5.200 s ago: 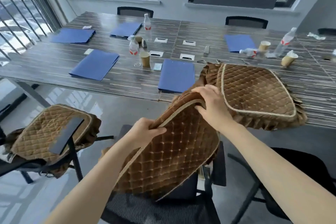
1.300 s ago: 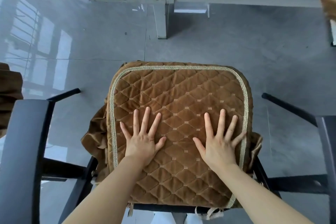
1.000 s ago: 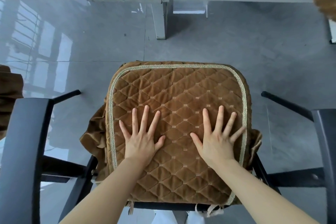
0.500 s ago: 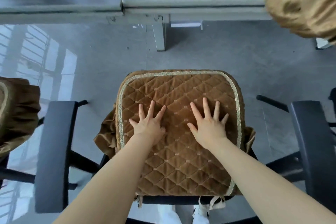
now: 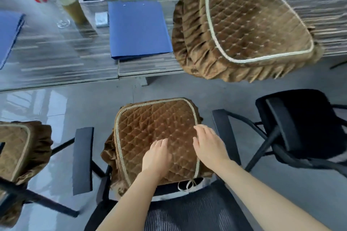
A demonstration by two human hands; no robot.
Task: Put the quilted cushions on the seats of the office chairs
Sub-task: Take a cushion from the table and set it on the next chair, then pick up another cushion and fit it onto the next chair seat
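Both my hands have slid toward the right of the cushion (image 5: 155,133) on the chair (image 5: 82,157); left hand (image 5: 156,157) and right hand (image 5: 209,146) rest there loosely, gripping nothing; more cushions (image 5: 249,28) wait on the table (image 5: 56,56)

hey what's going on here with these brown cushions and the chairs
A person is fitting quilted cushions onto office chairs. Both the left hand and the right hand lie on the cushion covering the seat of the middle chair. The chair on the left is also covered. The chair on the right has a bare seat, and spare cushions wait stacked on the table.
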